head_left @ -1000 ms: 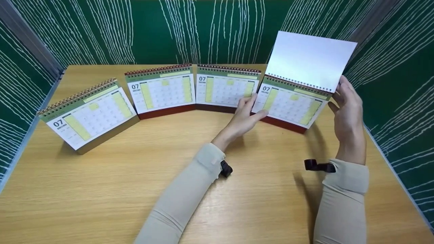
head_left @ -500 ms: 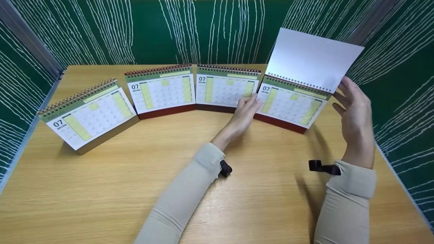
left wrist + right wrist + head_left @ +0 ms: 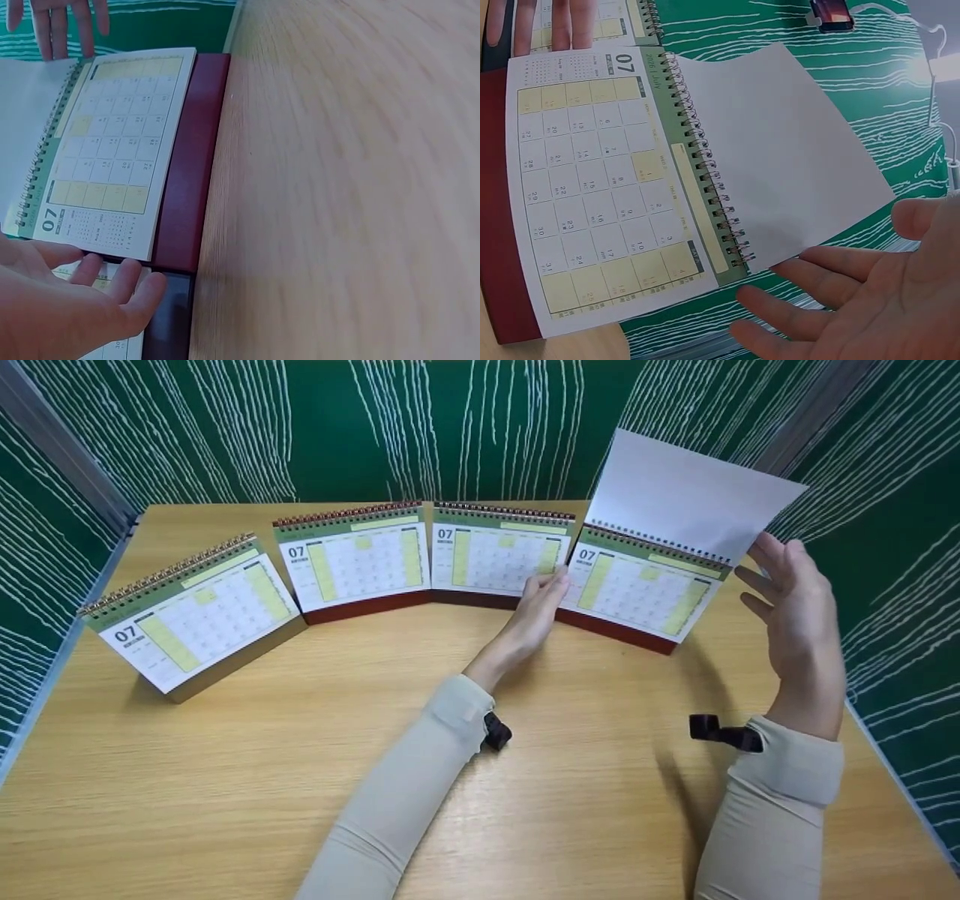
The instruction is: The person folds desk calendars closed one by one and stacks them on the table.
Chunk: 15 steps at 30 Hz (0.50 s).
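A spiral-bound desk calendar (image 3: 645,585) with a dark red base stands at the right, showing the July page, marked 07. Above its rings a white page (image 3: 686,499) is raised, its blank side facing me. My right hand (image 3: 806,615) is at the lower right corner of that page; in the right wrist view its straight, spread fingers (image 3: 817,281) lie right at the page's edge, the thumb apart. At the calendar's lower left edge rests my left hand (image 3: 529,615), fingers loosely extended, in front of the neighbouring calendar (image 3: 502,551).
Two more calendars, one with a red base (image 3: 364,562) and one with a tan base (image 3: 202,615), stand to the left, also on 07. All are in an arc on the wooden table (image 3: 300,780). Behind rises a green wall (image 3: 337,427) with white streaks.
My right hand has moved right and slightly down. The raised page's right corner has shifted right and dropped after rising. My left thumb has drawn in from the calendar's face toward the fingers.
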Each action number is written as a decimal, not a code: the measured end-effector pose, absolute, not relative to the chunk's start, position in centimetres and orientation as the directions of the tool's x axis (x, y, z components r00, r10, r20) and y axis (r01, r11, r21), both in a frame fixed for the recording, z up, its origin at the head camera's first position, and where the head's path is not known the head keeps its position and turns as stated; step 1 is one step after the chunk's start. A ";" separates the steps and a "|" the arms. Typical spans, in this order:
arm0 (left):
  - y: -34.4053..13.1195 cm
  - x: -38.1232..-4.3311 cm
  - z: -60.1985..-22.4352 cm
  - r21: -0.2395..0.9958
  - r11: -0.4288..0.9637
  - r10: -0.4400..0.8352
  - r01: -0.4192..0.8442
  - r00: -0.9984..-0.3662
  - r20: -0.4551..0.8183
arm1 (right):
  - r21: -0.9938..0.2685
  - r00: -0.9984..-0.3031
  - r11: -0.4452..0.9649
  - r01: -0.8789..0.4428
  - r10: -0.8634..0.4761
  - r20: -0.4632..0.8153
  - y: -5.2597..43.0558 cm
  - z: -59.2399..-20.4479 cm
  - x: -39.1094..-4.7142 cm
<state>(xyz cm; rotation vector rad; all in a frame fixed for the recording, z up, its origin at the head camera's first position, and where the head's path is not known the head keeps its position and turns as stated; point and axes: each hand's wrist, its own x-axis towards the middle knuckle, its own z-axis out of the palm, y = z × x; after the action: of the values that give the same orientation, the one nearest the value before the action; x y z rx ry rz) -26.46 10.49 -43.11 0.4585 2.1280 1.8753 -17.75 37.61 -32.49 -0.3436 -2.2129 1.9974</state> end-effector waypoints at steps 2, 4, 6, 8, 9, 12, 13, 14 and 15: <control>10.5 -26.4 -43.0 0.993 0.108 0.396 0.047 -0.918 0.000 | -0.992 -0.964 0.100 0.078 0.262 -0.049 37.7 -32.4 -17.6; 10.5 -26.4 -43.0 0.994 0.101 0.387 0.034 -0.922 -0.008 | -0.991 -0.965 0.105 0.085 0.256 -0.056 37.8 -32.3 -17.4; 10.5 -26.4 -43.0 0.996 0.091 0.379 0.020 -0.925 -0.016 | -0.990 -0.967 0.106 0.091 0.246 -0.062 37.9 -32.1 -17.2; 10.5 -26.5 -43.0 0.996 0.089 0.376 0.014 -0.927 -0.021 | -0.990 -0.968 0.104 0.096 0.241 -0.069 38.1 -32.0 -17.0; 10.5 -26.5 -43.0 0.996 0.087 0.374 0.011 -0.927 -0.022 | -0.989 -0.968 0.107 0.100 0.240 -0.072 38.1 -31.9 -16.9; 10.5 -26.6 -42.9 0.997 0.075 0.371 0.000 -0.928 -0.028 | -0.987 -0.967 0.116 0.108 0.241 -0.078 38.2 -31.8 -16.7; 10.5 -26.6 -43.0 0.998 0.068 0.371 -0.004 -0.928 -0.029 | -0.986 -0.967 0.120 0.112 0.241 -0.081 38.2 -31.8 -16.7; 10.5 -26.6 -43.0 0.998 0.062 0.372 -0.008 -0.928 -0.031 | -0.985 -0.967 0.126 0.117 0.241 -0.084 38.3 -31.8 -16.7; 10.5 -26.6 -42.9 0.998 0.058 0.374 -0.012 -0.927 -0.033 | -0.984 -0.967 0.129 0.123 0.241 -0.089 38.3 -31.8 -16.7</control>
<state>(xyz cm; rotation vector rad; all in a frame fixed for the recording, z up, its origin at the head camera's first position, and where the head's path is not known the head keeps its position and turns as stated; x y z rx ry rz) -26.59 10.54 -42.94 0.3659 2.0564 1.9446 -16.67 38.31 -31.79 -0.3697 -2.2902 1.9810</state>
